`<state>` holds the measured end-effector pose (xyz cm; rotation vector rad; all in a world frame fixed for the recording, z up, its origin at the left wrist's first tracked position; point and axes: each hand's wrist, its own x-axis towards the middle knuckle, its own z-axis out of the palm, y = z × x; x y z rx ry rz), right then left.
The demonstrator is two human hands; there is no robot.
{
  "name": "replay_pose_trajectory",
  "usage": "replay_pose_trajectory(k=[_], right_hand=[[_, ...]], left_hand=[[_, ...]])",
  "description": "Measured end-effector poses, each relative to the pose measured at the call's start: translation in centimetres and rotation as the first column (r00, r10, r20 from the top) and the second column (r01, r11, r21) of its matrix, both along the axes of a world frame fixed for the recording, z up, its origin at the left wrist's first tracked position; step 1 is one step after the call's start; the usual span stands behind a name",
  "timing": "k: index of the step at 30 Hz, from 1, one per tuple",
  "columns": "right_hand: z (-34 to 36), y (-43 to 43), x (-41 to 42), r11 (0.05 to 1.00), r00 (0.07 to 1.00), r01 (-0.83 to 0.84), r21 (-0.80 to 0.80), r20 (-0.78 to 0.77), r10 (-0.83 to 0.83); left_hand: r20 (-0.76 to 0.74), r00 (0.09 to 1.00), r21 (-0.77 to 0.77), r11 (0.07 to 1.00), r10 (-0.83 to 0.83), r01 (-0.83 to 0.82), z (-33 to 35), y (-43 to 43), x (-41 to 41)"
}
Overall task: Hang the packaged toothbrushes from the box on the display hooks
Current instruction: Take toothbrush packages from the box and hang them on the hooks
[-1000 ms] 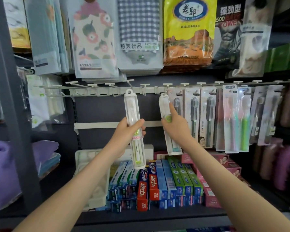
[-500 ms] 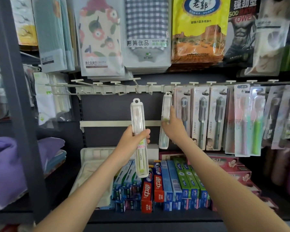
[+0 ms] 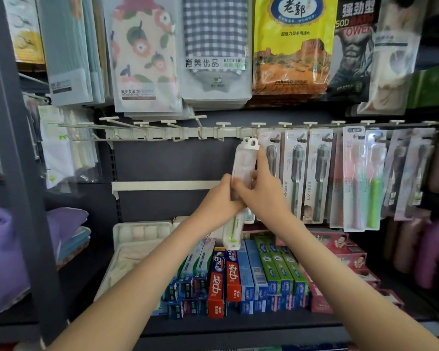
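Left hand (image 3: 217, 202) had swung right since half a second before, fingers wrapped round middle of white toothbrush pack (image 3: 232, 233). Pack now lay flush against second pack (image 3: 249, 216) under hook rail (image 3: 162, 134). Earlier gap between packs was gone, tabs side by side just below rail. Right hand (image 3: 262, 196) pinched second pack, thumb across front, forefinger up right edge. Couldn't tell whether either tab sat on hook. Grey-brush packs (image 3: 295, 173) hung just right.

We stand in a shop aisle: packaged toothbrushes (image 3: 296, 173) hang from display hooks (image 3: 223, 124), boxed toothpaste (image 3: 232, 277) is stacked on the shelf below, and bagged bath towels (image 3: 214, 46) hang above.
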<state>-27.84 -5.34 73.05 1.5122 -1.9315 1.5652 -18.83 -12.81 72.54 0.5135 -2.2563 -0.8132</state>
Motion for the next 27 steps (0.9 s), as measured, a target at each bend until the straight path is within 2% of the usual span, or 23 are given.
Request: replay_pose_trajectory(k=[2, 5, 9, 11, 14, 23, 27], right_hand=[[0.4, 0.3, -0.9, 0.999, 0.999, 0.040, 0.007, 0.007, -0.040], [1.2, 0.5, -2.2, 0.991, 0.994, 0.105, 0.081, 0.008, -0.106], [2.3, 0.2, -2.9, 0.970, 0.980, 0.198, 0.140, -0.054, -0.192], [2.6, -0.1, -3.0, 0.968, 0.978, 0.205, 0.143, -0.057, -0.198], [2.9, -0.7, -3.1, 0.957, 0.974, 0.225, 0.185, -0.053, -0.219], [2.6, -4.3, -4.5, 0.932, 0.970, 0.233, 0.278, 0.000, -0.242], [1.6, -5.8, -5.1, 0.942, 0.968, 0.228, 0.247, 0.042, -0.246]], left_hand=[[0.036, 0.996, -0.190, 0.979, 0.077, -0.069, 0.6, 0.1, -0.1], [0.010, 0.964, -0.473, 0.851, 0.265, -0.229, 1.7, -0.6, 0.0], [0.039, 0.889, -0.646, 0.690, 0.457, -0.326, 3.5, -2.0, 0.0], [0.011, 0.862, -0.688, 0.629, 0.507, -0.361, 4.3, -2.6, 0.1], [-0.007, 0.856, -0.714, 0.597, 0.516, -0.366, 4.9, -3.1, 0.1], [0.043, 0.881, -0.688, 0.653, 0.472, -0.316, 3.8, -4.0, -0.2], [0.041, 0.871, -0.705, 0.632, 0.490, -0.322, 1.8, -4.1, 0.1]])
